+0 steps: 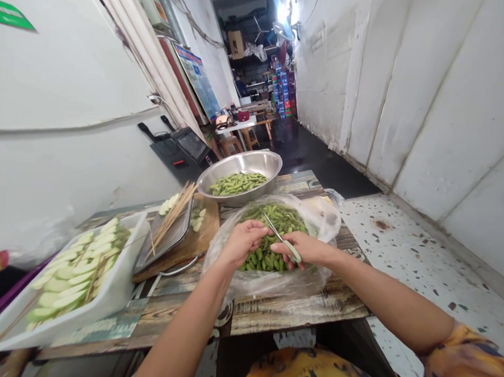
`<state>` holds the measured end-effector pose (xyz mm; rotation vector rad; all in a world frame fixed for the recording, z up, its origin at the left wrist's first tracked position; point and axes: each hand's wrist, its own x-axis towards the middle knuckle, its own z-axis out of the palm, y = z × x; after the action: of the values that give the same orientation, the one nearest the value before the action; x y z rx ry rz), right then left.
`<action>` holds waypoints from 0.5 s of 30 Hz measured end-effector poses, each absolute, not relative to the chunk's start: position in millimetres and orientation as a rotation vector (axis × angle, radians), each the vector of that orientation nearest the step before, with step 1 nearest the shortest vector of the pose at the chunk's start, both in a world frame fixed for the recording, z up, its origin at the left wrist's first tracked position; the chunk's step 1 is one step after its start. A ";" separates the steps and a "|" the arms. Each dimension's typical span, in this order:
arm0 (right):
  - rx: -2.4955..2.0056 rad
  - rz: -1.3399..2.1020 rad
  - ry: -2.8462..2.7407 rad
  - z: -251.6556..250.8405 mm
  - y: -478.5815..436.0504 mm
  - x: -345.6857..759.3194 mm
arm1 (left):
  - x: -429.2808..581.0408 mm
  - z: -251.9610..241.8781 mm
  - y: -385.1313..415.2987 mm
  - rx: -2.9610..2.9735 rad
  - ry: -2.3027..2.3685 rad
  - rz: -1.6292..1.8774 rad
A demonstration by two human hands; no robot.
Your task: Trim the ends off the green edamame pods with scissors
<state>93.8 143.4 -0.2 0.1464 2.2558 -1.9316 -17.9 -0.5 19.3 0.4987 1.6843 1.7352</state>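
A clear plastic bag (324, 221) lies open on the wooden table, full of green pods (269, 259). Over the pods, my right hand (302, 248) holds a pair of scissors (290, 249) by pale green handles, the blades parted and pointing up and left. My left hand (249, 239) is beside the blades with thumb and fingers pinched together; what is between its fingertips is too small to make out. Behind the bag stands a metal bowl (271, 168) with more green pods (238, 183) in it.
To the left, a white tray (134, 261) holds skewered pale green slices (69, 282). A metal tray (176, 235) with wooden skewers (171, 217) rests on a wooden board (209, 228). The table (286, 318) stands beside a speckled floor. Farther back are a small white table and stools.
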 end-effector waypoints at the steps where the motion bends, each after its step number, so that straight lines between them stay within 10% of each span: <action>1: 0.135 -1.921 2.269 -0.4 143.7 93.9 | -15.6 20.2 0.4 0.510 1.691 1.721; 15: 0.225 -1.962 2.404 11.0 142.3 100.1 | -23.2 28.3 -3.2 0.385 1.609 1.742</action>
<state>100.1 142.3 11.0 0.2250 2.4044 -1.9618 -23.2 -3.2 28.3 0.3849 1.6092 1.7422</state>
